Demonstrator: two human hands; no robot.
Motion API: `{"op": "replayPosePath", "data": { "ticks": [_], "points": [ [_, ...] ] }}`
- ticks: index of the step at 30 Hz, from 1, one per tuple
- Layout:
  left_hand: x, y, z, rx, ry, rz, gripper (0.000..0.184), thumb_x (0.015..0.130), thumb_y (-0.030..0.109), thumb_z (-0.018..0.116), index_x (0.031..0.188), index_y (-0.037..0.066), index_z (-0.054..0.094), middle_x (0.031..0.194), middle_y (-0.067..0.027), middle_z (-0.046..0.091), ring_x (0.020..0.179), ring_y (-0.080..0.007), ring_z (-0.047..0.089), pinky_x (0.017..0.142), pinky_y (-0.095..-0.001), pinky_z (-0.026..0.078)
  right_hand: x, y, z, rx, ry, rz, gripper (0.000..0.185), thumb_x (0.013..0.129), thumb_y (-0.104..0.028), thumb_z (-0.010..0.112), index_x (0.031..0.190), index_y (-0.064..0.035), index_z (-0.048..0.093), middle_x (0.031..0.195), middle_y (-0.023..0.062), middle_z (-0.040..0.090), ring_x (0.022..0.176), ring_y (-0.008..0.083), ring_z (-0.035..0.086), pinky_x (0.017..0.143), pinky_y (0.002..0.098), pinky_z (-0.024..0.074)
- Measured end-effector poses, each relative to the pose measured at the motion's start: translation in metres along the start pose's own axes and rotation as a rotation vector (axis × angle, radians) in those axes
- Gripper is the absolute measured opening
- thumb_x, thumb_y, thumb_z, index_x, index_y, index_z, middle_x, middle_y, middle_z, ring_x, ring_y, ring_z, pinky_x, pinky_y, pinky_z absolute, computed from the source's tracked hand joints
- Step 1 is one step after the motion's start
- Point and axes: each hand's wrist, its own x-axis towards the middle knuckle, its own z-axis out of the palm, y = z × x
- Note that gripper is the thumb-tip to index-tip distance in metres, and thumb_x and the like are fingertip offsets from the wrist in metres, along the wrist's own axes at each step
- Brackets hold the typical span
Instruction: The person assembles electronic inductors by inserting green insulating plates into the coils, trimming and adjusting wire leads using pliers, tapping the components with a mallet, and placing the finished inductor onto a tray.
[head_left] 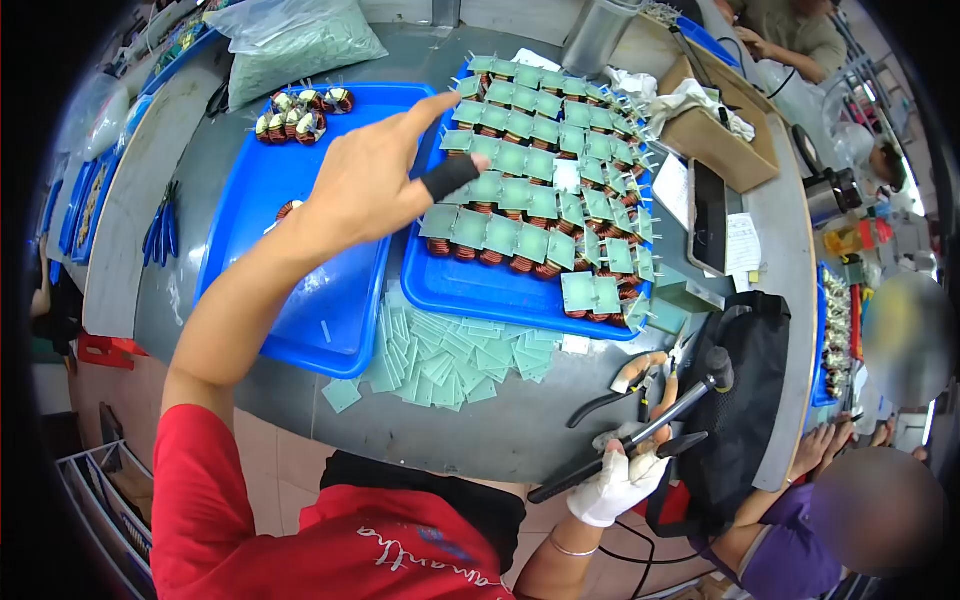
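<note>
My left hand (375, 165), with a black band on the thumb, is spread over the gap between two blue trays. Its index fingertip is at the upper left corner of the right tray (480, 297). That tray holds rows of copper-wound coils topped with green square plates (500, 232). In the left tray (325, 335) sit several coils with pale tops (292, 118). My right hand (615, 488), in a white glove, is closed around the handle of a hammer (690, 398) at the table's front edge. Pliers (650, 380) are just beyond it.
Loose green plates (440, 360) lie in front of the trays. A plastic bag (295, 45) stands at the back left, blue-handled cutters (162, 230) at the left. Right are a phone (707, 217), a cardboard box (725, 140), a black bag (745, 400) and a person in purple (780, 555).
</note>
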Motion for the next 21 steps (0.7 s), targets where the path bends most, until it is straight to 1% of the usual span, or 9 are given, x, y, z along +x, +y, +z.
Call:
{"op": "replayPosePath", "data": {
  "ticks": [2, 4, 6, 9, 13, 16, 17, 18, 21],
  "points": [
    [0.013, -0.007, 0.003, 0.014, 0.027, -0.02, 0.073, 0.085, 0.065, 0.053, 0.128, 0.005, 0.054, 0.076, -0.0183, 0.065, 0.074, -0.0362, 0.065, 0.066, -0.0438, 0.05, 0.002, 0.002, -0.001, 0.001, -0.02, -0.002, 0.063, 0.076, 0.002, 0.069, 0.134, -0.0023, 0.044, 0.092, 0.0066, 0.054, 0.072, 0.0096, 0.049, 0.063, 0.0209, 0.0452],
    [0.021, -0.013, 0.009, 0.087, -0.233, -0.131, 0.072, 0.087, 0.064, 0.051, 0.13, 0.007, 0.053, 0.072, -0.0176, 0.064, 0.073, -0.0365, 0.065, 0.065, -0.0443, 0.05, 0.002, 0.004, -0.003, -0.019, -0.04, -0.03, 0.063, 0.077, -0.001, 0.071, 0.134, -0.0034, 0.044, 0.086, 0.0051, 0.051, 0.069, 0.0096, 0.048, 0.061, 0.0208, 0.0436],
    [0.024, -0.018, 0.014, 0.057, 0.019, -0.032, 0.066, 0.089, 0.059, 0.053, 0.132, 0.009, 0.054, 0.053, -0.0087, 0.051, 0.053, -0.0221, 0.055, 0.053, -0.0358, 0.041, 0.004, 0.005, -0.003, -0.008, -0.045, -0.029, 0.064, 0.077, -0.003, 0.072, 0.134, -0.0038, 0.045, 0.086, 0.005, 0.051, 0.069, 0.0094, 0.047, 0.06, 0.0207, 0.0434],
    [0.038, -0.025, 0.016, 0.093, -0.026, -0.017, 0.062, 0.091, 0.058, 0.05, 0.133, 0.013, 0.053, 0.055, -0.0098, 0.052, 0.053, -0.024, 0.055, 0.053, -0.0364, 0.041, 0.003, 0.005, -0.004, -0.003, -0.047, -0.02, 0.064, 0.077, -0.006, 0.075, 0.134, -0.0044, 0.045, 0.085, 0.0048, 0.051, 0.068, 0.0091, 0.047, 0.06, 0.0206, 0.0432],
    [0.034, -0.007, -0.013, -0.055, 0.369, 0.131, 0.038, 0.089, 0.017, 0.067, 0.126, 0.011, 0.059, 0.064, 0.001, 0.047, 0.059, -0.01, 0.045, 0.053, -0.0236, 0.036, 0.0, 0.001, 0.0, -0.042, -0.017, -0.016, 0.062, 0.077, -0.004, 0.07, 0.133, -0.0023, 0.044, 0.09, 0.0061, 0.054, 0.071, 0.0103, 0.05, 0.063, 0.022, 0.0449],
    [-0.007, 0.031, -0.032, -0.245, 0.412, 0.585, 0.031, 0.079, 0.016, 0.075, 0.107, 0.005, 0.067, 0.069, 0.0036, 0.053, 0.062, -0.0093, 0.05, 0.057, -0.0213, 0.04, 0.002, 0.006, -0.008, -0.064, -0.052, -0.069, 0.058, 0.078, 0.003, 0.062, 0.133, -0.0007, 0.042, 0.094, 0.0073, 0.056, 0.073, 0.0109, 0.052, 0.066, 0.0224, 0.0453],
    [-0.019, 0.032, -0.036, -0.107, 0.106, 0.777, 0.019, 0.074, 0.016, 0.072, 0.092, 0.01, 0.069, 0.059, 0.0001, 0.047, 0.048, -0.0148, 0.045, 0.044, -0.0277, 0.037, 0.003, 0.006, -0.008, -0.06, -0.064, -0.066, 0.057, 0.078, 0.004, 0.061, 0.132, -0.0001, 0.042, 0.095, 0.0074, 0.056, 0.074, 0.0111, 0.052, 0.066, 0.0225, 0.0452],
    [-0.052, 0.034, -0.012, 0.043, 0.238, 0.949, 0.018, 0.072, 0.014, 0.073, 0.088, 0.007, 0.068, 0.061, 0.002, 0.044, 0.05, -0.0112, 0.045, 0.041, -0.026, 0.035, 0.002, 0.006, -0.006, -0.052, -0.072, -0.064, 0.057, 0.078, 0.005, 0.061, 0.132, 0.0004, 0.042, 0.096, 0.0076, 0.056, 0.074, 0.0113, 0.052, 0.066, 0.0226, 0.0451],
    [-0.123, 0.059, 0.016, -0.278, 0.037, 1.051, 0.024, 0.084, 0.021, 0.063, 0.097, 0.002, 0.066, 0.059, 0.0033, 0.034, 0.048, -0.0088, 0.043, 0.04, -0.0234, 0.033, 0.002, 0.001, -0.003, -0.011, 0.007, 0.052, 0.065, 0.073, 0.008, 0.063, 0.134, -0.0005, 0.041, 0.098, 0.0096, 0.055, 0.082, 0.013, 0.053, 0.065, 0.0233, 0.0472]
  ]
}}
